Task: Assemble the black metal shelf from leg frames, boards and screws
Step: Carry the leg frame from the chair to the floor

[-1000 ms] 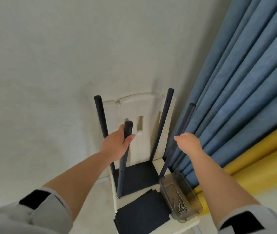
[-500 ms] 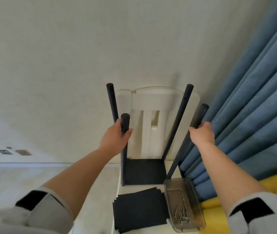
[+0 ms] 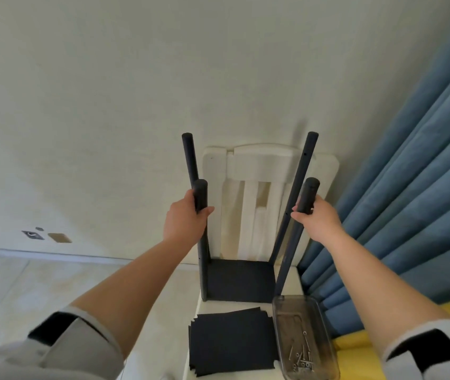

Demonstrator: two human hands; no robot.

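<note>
Left hand (image 3: pixel 184 222) wrapped around near-left leg (image 3: pixel 201 229) just below its capped top; right hand (image 3: pixel 317 219) wrapped likewise around near-right leg (image 3: pixel 298 229). Both grips closed, thumbs toward the chair back (image 3: pixel 259 171). Two far legs (image 3: pixel 191 160) standing in front of the chair back, tops free, the right one showing screw holes. All four legs rising from one black board (image 3: pixel 241 281) at their bases, resting on the seat directly below the chair back. Stack of loose boards (image 3: pixel 232 342) on the seat nearer the camera; clear tray (image 3: pixel 303 338) with screws (image 3: pixel 302 357) to the right of the stack. Blue curtain (image 3: pixel 410 187) right of the chair back.

Probable step: steadying or squaring the frame before the next board. For good result: equal pull on both legs, near legs kept parallel to far legs, base held flat on the seat, holes facing inward at matching heights; one hand to be freed for a board only once the frame stands without leaning.
</note>
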